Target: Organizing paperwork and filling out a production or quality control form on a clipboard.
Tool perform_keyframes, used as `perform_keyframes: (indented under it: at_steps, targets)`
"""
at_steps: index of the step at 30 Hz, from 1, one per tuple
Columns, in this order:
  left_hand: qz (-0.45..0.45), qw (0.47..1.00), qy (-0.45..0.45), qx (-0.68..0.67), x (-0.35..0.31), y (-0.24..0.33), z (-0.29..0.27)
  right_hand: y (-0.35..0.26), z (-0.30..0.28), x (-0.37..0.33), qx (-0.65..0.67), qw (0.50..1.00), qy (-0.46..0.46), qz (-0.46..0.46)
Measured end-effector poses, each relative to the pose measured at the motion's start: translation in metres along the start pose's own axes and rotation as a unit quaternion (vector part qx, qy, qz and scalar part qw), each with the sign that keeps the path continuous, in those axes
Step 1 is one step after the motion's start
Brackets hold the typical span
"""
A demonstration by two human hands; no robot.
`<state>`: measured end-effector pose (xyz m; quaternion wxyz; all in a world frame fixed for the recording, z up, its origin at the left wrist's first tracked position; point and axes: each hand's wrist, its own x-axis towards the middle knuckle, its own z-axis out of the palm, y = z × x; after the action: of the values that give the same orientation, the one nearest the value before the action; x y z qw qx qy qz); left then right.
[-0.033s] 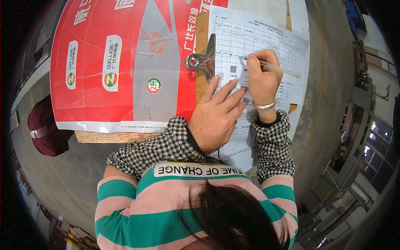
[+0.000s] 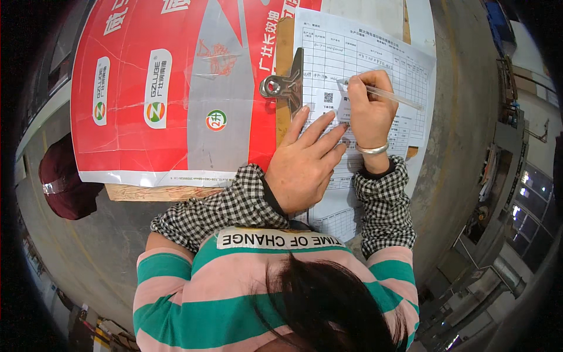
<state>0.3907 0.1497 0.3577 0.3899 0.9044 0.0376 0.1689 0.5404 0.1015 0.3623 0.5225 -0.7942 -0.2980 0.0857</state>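
Observation:
A slim, pale pen (image 2: 394, 96) is pinched in my right hand (image 2: 373, 108), its tip down on a printed form (image 2: 375, 53) with a ruled table and some handwriting. My left hand (image 2: 308, 158) lies flat with fingers stretched over the lower left of the papers, holding nothing. Just under its fingertips is a smaller sheet (image 2: 328, 107) with a square code, lying on top of the form. A metal bulldog clip (image 2: 281, 87) grips the papers' left edge on a brown clipboard (image 2: 285, 41). My right hand hides part of the printed rows.
Under the clipboard spreads a large red and grey printed sheet (image 2: 220, 135) over a wooden board (image 2: 164, 193). To the left, a dark red cloth-like thing (image 2: 65, 179) stands by the board. Grey floor (image 2: 457, 135) and machinery (image 2: 507, 138) lie to the right.

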Motion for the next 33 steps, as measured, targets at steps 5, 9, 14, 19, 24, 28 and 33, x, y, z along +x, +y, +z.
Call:
perform_keyframes:
  at_steps: [5,9,14,19,24,28,33]
  targets:
    - [0.000,1.000,-0.003,0.003,-0.0001,-0.0002,-0.0013,0.0014,0.0012,0.0006,0.007,1.000,0.019,-0.004]
    - [-0.010,1.000,-0.007,0.007,0.0015,0.0008,-0.0010,0.0048,-0.0030,0.0033,0.072,0.994,0.047,0.068]
    - [-0.008,1.000,-0.008,0.014,0.0025,0.0012,-0.0023,0.0017,-0.0037,0.0056,0.048,0.996,0.049,0.050]
    - [-0.007,1.000,-0.014,0.017,0.0023,0.0017,-0.0025,0.0041,-0.0034,0.0046,0.013,0.999,0.036,0.020]
    - [-0.009,1.000,-0.015,0.014,0.0014,0.0018,-0.0024,0.0031,-0.0026,0.0025,0.038,0.999,0.021,0.016]
    - [-0.006,1.000,-0.012,0.014,0.0017,0.0024,-0.0019,0.0023,-0.0022,0.0023,0.030,0.999,0.025,0.018]
    - [-0.010,1.000,-0.011,0.008,0.0019,0.0027,-0.0020,0.0026,-0.0016,0.0028,0.015,1.000,0.019,0.008]
